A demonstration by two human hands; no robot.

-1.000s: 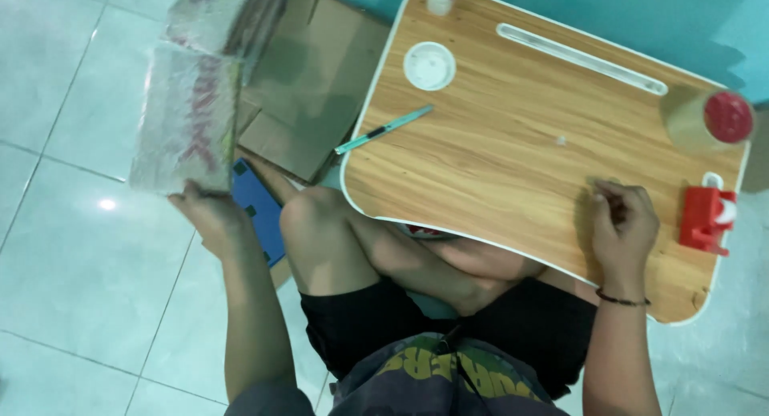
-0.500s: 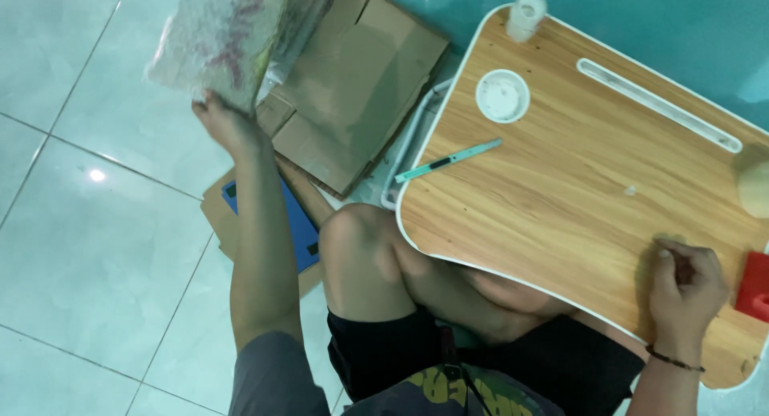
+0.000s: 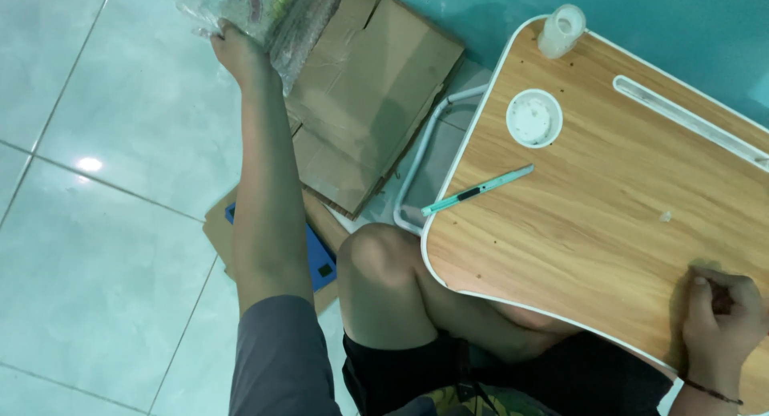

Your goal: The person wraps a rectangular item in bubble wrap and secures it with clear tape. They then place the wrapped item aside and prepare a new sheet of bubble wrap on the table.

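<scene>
A: What has changed?
B: The left hand (image 3: 234, 51) has reached further toward 11 o'clock, gripping crinkled bubble wrap (image 3: 264, 11) over flattened cardboard (image 3: 364, 103).
A: The other?
B: The right hand (image 3: 721, 320) rests clenched at 4 o'clock on the wood-grain lap table (image 3: 593, 216).

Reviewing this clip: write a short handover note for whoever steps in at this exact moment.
Left hand: stretched out over the floor, fingers gripping a clear bubble-wrap bag beside flattened cardboard.
Right hand: curled shut, resting on the wooden lap table; what it holds is hidden.
On the table: teal utility knife at the left edge, white round dish, white bottle.
Bag unopened; knife untouched.
</scene>
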